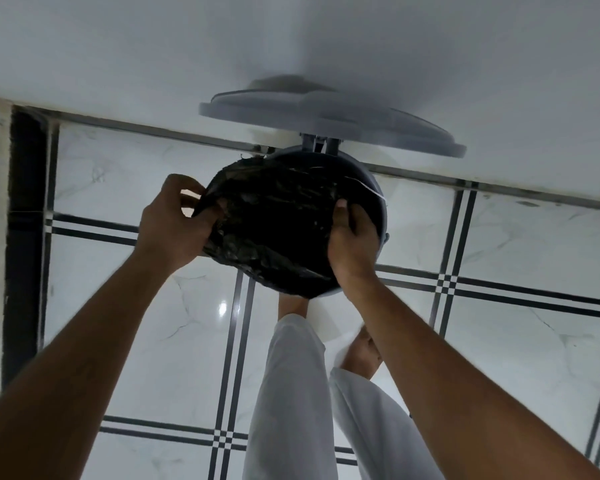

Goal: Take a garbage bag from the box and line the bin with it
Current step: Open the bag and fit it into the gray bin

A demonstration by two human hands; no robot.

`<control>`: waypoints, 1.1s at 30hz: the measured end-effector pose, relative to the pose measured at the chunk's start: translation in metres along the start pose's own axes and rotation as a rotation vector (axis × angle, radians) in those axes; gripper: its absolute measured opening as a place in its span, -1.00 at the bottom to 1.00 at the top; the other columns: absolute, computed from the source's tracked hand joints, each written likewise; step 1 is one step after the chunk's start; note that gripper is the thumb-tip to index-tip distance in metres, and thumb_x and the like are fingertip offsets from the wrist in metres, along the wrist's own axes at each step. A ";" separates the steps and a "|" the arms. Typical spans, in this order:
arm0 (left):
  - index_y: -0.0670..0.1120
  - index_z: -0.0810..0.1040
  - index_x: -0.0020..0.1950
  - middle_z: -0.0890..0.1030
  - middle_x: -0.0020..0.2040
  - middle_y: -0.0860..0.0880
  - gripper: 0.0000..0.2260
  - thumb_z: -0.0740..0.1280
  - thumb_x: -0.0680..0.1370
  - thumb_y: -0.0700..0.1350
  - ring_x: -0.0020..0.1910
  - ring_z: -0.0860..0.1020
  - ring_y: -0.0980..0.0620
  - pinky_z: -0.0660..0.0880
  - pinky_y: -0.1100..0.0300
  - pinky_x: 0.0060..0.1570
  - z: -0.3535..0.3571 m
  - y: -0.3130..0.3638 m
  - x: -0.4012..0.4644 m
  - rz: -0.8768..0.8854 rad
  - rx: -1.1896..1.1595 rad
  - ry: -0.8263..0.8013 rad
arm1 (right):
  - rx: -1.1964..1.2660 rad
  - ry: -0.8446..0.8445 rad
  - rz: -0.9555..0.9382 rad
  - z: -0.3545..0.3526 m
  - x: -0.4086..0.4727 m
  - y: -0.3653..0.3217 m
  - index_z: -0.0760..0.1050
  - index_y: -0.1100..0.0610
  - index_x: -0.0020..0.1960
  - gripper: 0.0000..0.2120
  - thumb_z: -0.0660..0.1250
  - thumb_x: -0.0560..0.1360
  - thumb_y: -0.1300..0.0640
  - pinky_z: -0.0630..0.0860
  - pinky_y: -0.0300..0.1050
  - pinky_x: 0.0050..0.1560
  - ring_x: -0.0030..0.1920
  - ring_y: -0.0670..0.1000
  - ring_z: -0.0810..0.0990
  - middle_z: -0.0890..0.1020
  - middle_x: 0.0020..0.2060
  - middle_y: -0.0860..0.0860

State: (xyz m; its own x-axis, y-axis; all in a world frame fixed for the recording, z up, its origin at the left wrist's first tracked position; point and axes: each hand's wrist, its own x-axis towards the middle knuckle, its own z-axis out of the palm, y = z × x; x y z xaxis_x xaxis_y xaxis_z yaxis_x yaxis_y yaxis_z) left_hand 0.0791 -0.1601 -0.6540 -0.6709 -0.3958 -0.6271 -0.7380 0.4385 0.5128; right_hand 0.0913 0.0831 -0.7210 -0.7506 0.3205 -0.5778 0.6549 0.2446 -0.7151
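Head view looks straight down on a round grey bin [378,199] standing on the tiled floor [520,244] against a white wall [326,36]. Its lid [329,116] is tipped open on a hinge and leans back toward the wall. A black garbage bag [274,223] is spread over the bin's mouth and covers most of it, so only the right part of the rim shows. The left hand [174,225] pinches the bag's left edge between thumb and fingers, pulling it outward beyond the bin. The right hand [352,242] is curled over the bag at the near-right rim, fingers pressed down onto the plastic. Below the bin, white trouser legs [291,393] and bare feet [361,351] crowd its near side, one foot tucked under the rim.
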 end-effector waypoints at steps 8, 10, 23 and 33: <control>-0.24 0.68 0.08 0.77 0.01 -0.18 -0.73 0.59 0.54 -0.08 0.05 0.77 -0.12 0.66 -0.11 0.27 -0.014 -0.023 0.016 -0.187 -0.294 -0.530 | -0.119 0.257 -0.090 -0.042 0.029 0.014 0.74 0.09 0.23 -0.57 0.31 0.67 -0.21 0.62 -0.13 0.25 0.21 0.04 0.67 0.65 0.22 0.12; -0.21 0.70 0.16 0.76 0.16 -0.18 -0.75 0.54 0.57 -0.08 0.21 0.74 -0.16 0.58 -0.14 0.41 -0.015 -0.031 0.020 -0.250 -0.356 -0.685 | -0.177 0.262 -0.080 -0.049 0.036 0.013 0.75 0.11 0.23 -0.65 0.36 0.71 -0.14 0.53 -0.39 0.16 0.18 -0.03 0.61 0.62 0.25 0.13; -0.06 0.72 0.34 0.78 0.22 -0.17 -0.59 0.47 0.63 0.18 0.21 0.74 -0.29 0.67 -0.16 0.14 0.008 -0.034 0.059 -0.235 -0.422 -0.413 | -0.103 0.032 -0.128 -0.057 0.079 -0.010 0.78 -0.04 0.03 -0.74 0.47 0.58 -0.21 0.69 0.12 0.27 0.00 -0.07 0.76 0.79 -0.09 -0.17; -0.04 0.78 -0.04 0.80 -0.17 0.01 -0.86 0.59 0.57 0.02 -0.24 0.75 0.04 0.69 0.19 -0.22 0.043 0.010 0.094 -0.093 -0.482 -0.150 | 0.082 0.074 0.062 -0.052 0.116 -0.010 0.67 0.00 -0.21 -0.72 0.44 0.61 -0.12 0.70 0.22 0.21 -0.10 0.04 0.70 0.72 -0.23 -0.06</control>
State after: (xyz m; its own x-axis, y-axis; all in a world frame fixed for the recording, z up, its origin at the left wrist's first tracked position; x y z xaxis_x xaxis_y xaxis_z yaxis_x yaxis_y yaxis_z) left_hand 0.0115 -0.1585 -0.7330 -0.6094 -0.2797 -0.7419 -0.7670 -0.0292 0.6410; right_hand 0.0026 0.1656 -0.7601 -0.6985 0.4003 -0.5931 0.6879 0.1472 -0.7107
